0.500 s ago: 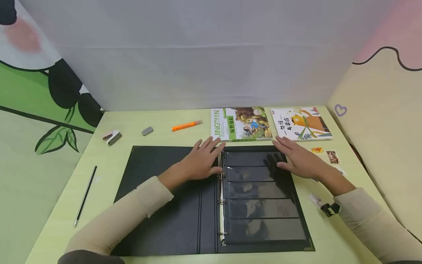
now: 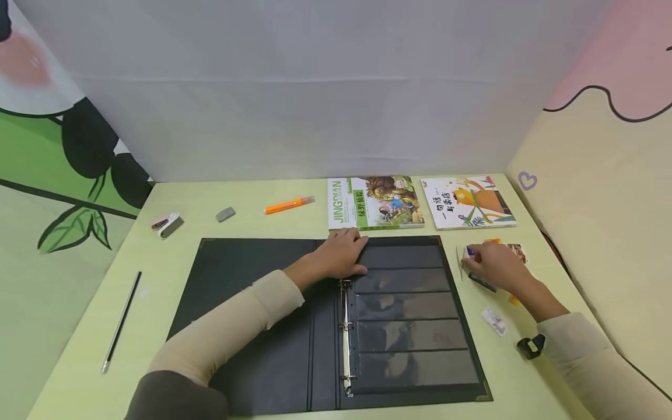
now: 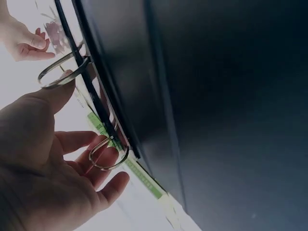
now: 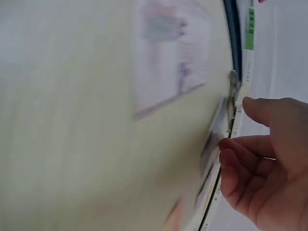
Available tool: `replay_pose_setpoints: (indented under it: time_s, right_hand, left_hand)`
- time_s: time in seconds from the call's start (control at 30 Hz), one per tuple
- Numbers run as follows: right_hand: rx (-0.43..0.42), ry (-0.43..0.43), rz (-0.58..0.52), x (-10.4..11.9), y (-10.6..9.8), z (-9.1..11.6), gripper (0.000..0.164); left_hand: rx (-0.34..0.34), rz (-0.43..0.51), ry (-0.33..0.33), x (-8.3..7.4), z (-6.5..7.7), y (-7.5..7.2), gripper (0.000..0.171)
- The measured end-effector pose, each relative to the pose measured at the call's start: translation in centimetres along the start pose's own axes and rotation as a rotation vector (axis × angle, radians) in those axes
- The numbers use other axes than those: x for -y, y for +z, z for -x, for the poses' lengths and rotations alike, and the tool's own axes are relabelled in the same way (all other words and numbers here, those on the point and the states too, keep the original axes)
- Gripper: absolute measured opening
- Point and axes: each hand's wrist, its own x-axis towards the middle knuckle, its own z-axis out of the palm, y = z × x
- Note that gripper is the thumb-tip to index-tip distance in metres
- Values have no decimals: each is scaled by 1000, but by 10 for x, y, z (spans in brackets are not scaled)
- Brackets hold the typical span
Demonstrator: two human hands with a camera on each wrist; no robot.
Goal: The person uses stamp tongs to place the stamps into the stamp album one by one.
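Observation:
A black ring binder (image 2: 252,291) lies spread on the table, with a clear page of pockets (image 2: 412,338) on its right side. At the top of its metal rings (image 3: 62,72) rests my left hand (image 2: 340,255), fingers relaxed; in the left wrist view they lie around and behind the rings. My right hand (image 2: 493,265) is over several small stamp-like papers right of the binder. Beside its fingertips are metal tweezers (image 2: 459,263). The right wrist view shows a gap between thumb and bent fingers, with nothing plainly held. One pale stamp (image 2: 494,322) lies nearer me.
Two picture books, one green and white (image 2: 375,202) and one white (image 2: 467,202), lie behind the binder. An orange marker (image 2: 289,205), a grey eraser (image 2: 225,214) and a small stapler (image 2: 170,226) are at the back left. A pencil (image 2: 121,324) lies along the left side.
My right hand has left the binder's upper right edge and moved right to the small papers and tweezers. My left hand stays at the top of the rings, its fingers now less spread.

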Motion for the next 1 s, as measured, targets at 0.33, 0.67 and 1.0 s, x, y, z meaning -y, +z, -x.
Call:
replay_pose_setpoints:
  time_s: [0.33,0.67,1.0]
  right_hand:
    - [-38,-48,32,12,7,-1,31]
    - [-86,-5,18,19,11,-5,26]
    - [-131,9,-13,12,-14,-4,25]
  left_hand:
    - [12,-1,-42,-4,-2,1,67]
    - [8,12,-109,-8,-3,6,65]
    - [25,43,-151,-10,-5,3,67]
